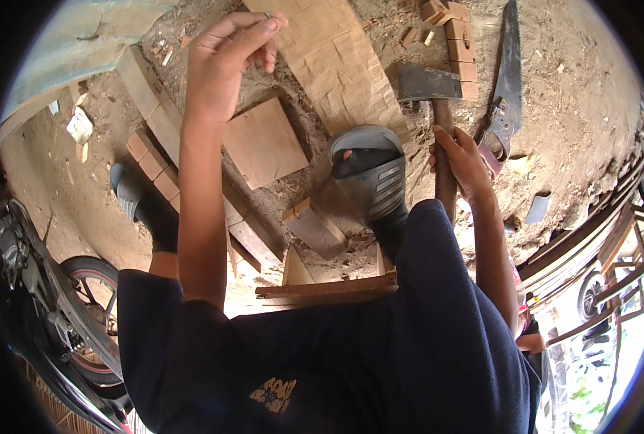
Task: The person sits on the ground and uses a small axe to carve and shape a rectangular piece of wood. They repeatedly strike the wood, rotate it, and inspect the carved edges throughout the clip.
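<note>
Probably for control, my right hand [461, 158] wraps tightly around a brown wood-handled, dark-metal hatchet [443, 114] at right, while my left hand [229, 54] pinches a tiny thin object [268, 14], too small to identify, far left beside a long tan wooden plank [336, 65].

The small thing [268, 14] between the left fingers [265, 27] is too tiny to recognise. The upper edge cuts the long board [329, 58]; the dark rim hides part of the motorcycle [47, 307]. Dark cloth [430, 253] covers the axe handle [444, 181] at its lower end.

left hand [237, 54] forward — right hand [463, 163] curled
</note>
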Motion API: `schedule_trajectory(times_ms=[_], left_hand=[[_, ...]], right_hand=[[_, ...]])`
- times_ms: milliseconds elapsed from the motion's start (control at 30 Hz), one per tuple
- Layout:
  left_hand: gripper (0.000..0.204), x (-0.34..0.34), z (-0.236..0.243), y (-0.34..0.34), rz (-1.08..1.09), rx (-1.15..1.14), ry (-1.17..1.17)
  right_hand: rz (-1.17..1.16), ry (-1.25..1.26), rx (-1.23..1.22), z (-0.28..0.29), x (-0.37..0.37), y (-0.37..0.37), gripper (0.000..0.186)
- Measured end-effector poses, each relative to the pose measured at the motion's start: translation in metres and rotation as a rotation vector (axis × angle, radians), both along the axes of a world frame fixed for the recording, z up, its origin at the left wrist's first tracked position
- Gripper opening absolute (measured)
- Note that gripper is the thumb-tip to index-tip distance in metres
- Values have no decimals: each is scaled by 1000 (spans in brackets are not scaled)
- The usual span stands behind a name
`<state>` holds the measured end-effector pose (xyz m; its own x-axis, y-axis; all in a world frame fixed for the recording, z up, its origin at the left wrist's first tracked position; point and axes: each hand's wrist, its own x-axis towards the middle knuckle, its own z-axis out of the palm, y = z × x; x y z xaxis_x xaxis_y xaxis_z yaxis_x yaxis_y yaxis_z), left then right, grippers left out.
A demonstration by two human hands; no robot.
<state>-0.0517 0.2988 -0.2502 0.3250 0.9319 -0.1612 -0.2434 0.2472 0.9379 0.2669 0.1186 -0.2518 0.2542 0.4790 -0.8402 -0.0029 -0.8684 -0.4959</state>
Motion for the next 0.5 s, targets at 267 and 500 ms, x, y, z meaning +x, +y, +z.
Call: schedule_trajectory(times_ms=[267, 500], left_hand=[[16, -54, -6, -30, 82, -68, 184], [23, -78, 9, -68, 286, -159, 275]], right_hand=[[571, -487, -43, 0, 4, -7, 64], [513, -503, 487, 37, -55, 52, 34]])
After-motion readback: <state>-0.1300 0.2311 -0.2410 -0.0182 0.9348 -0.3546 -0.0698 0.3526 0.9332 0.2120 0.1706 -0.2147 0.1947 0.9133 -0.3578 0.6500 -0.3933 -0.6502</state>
